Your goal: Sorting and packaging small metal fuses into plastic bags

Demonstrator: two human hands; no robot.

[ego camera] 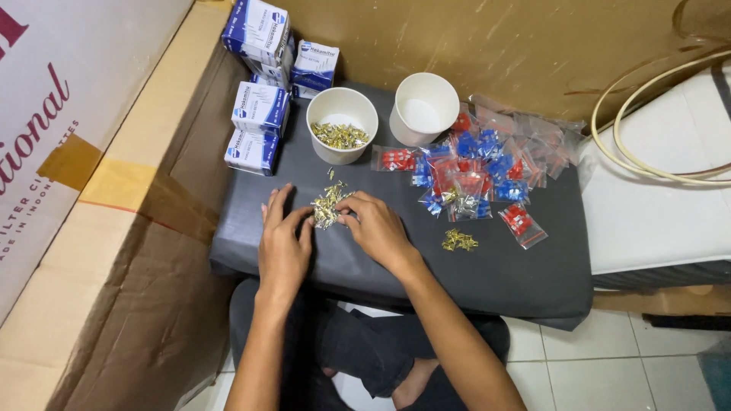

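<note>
Fingers of left hand (283,242) and right hand (378,228) pinch loosely at a brass terminal pile (328,204) mid-tabletop; filled bags (478,167) lie toward the right edge, and one cup (342,124) remains part full.

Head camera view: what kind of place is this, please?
Probably a makeshift home workspace on a tiled floor. The person sits at a low dark pad, between cardboard cartons, with paper cups and small plastic bags.
</note>
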